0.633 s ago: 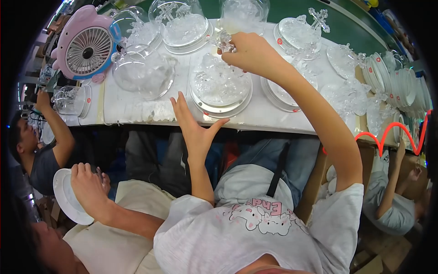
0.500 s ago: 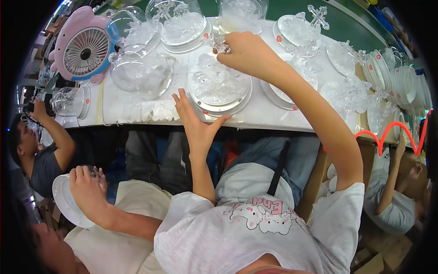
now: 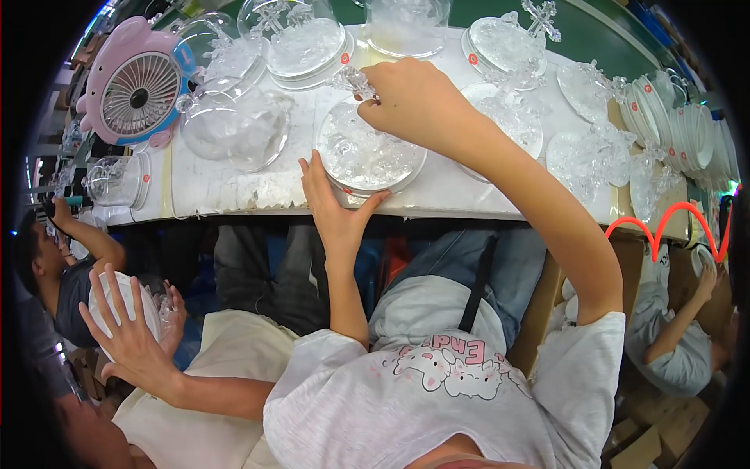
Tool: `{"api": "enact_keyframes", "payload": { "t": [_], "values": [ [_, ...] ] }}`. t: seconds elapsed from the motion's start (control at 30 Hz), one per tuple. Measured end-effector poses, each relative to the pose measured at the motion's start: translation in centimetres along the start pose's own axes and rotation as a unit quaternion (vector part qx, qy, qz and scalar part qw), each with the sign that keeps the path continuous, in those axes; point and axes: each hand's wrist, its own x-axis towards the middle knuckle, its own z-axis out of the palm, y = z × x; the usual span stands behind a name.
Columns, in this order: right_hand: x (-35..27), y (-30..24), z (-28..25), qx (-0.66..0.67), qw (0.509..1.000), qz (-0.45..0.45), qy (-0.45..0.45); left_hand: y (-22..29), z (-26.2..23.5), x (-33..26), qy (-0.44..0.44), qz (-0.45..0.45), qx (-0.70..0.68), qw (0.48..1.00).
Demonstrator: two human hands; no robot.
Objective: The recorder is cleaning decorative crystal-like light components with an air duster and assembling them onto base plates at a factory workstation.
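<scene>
— Hands first: what do they have?
— Left hand (image 3: 332, 205) lies open against the near rim of the clear glass dish (image 3: 369, 152); right hand (image 3: 410, 98) pinches a small glass piece (image 3: 353, 80) over the dish's far rim.
— Room around the dish?
— It sits at the table (image 3: 469, 195) front edge; glass bowl (image 3: 234, 129) just left, plates right.

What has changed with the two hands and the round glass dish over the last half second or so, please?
The left hand, earlier open with fingers spread below the clear glass dish, has moved up and now rests against the dish's near rim. The right hand stays over the dish's far edge, still pinching a small clear glass piece. The dish and the pink fan have not visibly shifted on the table.
</scene>
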Motion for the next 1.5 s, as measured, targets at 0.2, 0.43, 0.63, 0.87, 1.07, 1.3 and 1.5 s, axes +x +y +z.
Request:
{"api": "enact_keyframes", "payload": {
  "t": [0.2,0.43,0.63,0.87,1.07,1.3,1.5],
  "values": [
    [0.3,0.7,0.8,0.033,0.999,-0.018,0.033,0.1,0.2,0.1,0.011,-0.001,-0.003,1.000],
    [0.5,0.9,0.5,0.013,1.000,-0.009,0.008,0.1,0.6,0.0,0.018,0.002,0.012,1.000],
    [1.2,1.0,0.1,0.013,0.996,-0.001,-0.088,0.2,0.4,0.0,0.003,0.008,0.014,1.000],
    [0.7,0.6,0.3,0.021,0.995,0.062,-0.080,-0.2,0.2,0.3,-0.020,0.027,0.039,0.999],
    [0.2,1.5,1.1,0.057,0.996,0.064,-0.039,1.1,0.7,2.0,-0.050,0.037,-0.090,0.994],
    [-3.2,-0.4,-3.5,0.063,0.997,0.016,0.032,1.2,0.7,2.0,0.000,0.012,-0.115,0.993],
    [-6.6,4.9,-13.0,0.052,0.959,0.013,0.277,0.5,0.8,3.9,0.058,0.010,0.002,0.998]
  ]
}}
